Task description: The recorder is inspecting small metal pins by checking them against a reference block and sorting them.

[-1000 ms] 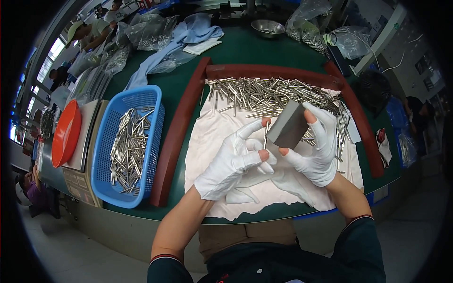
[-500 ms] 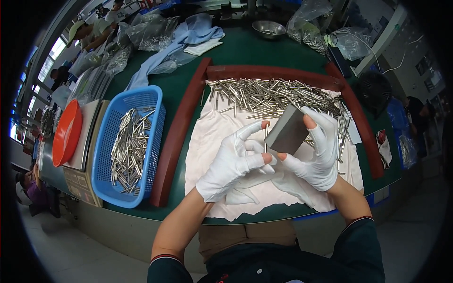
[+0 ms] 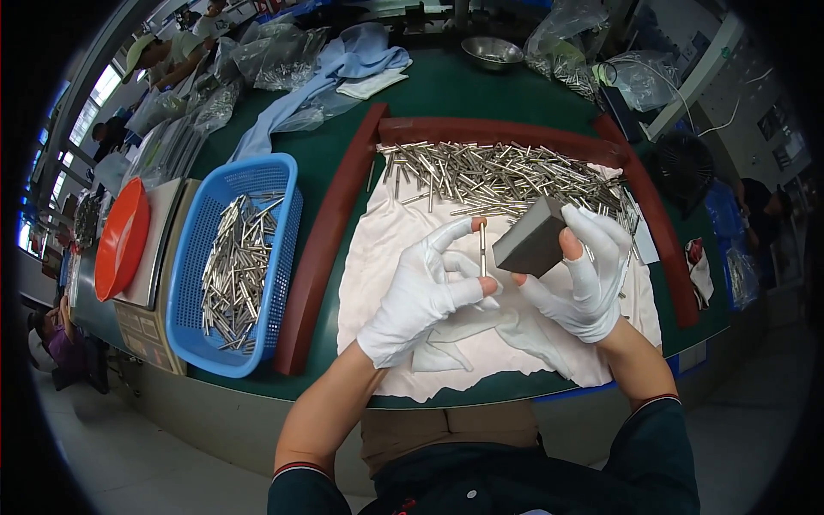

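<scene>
Fingers point(image 3: 487, 286) of the left hand point(image 3: 416, 292) pinch one metal rod point(image 3: 482, 249) by its ends, and those of the right hand point(image 3: 586, 287) grip a grey block point(image 3: 530, 240). A green table point(image 3: 429, 93) spreads under the pale cloth point(image 3: 373, 257); red rails point(image 3: 506, 132) line the cloth's left, far and right sides; a blue basket point(image 3: 286, 240) with rods point(image 3: 233, 279) stands left of the cloth; a heap of rods point(image 3: 472, 176) covers the cloth's far part; both block and rod are over the cloth's middle

Glossy smooth metal pin point(image 3: 482, 249), matt smooth block point(image 3: 530, 240), matt cloth gloves point(image 3: 408, 296), glossy plastic basket point(image 3: 190, 283)
</scene>
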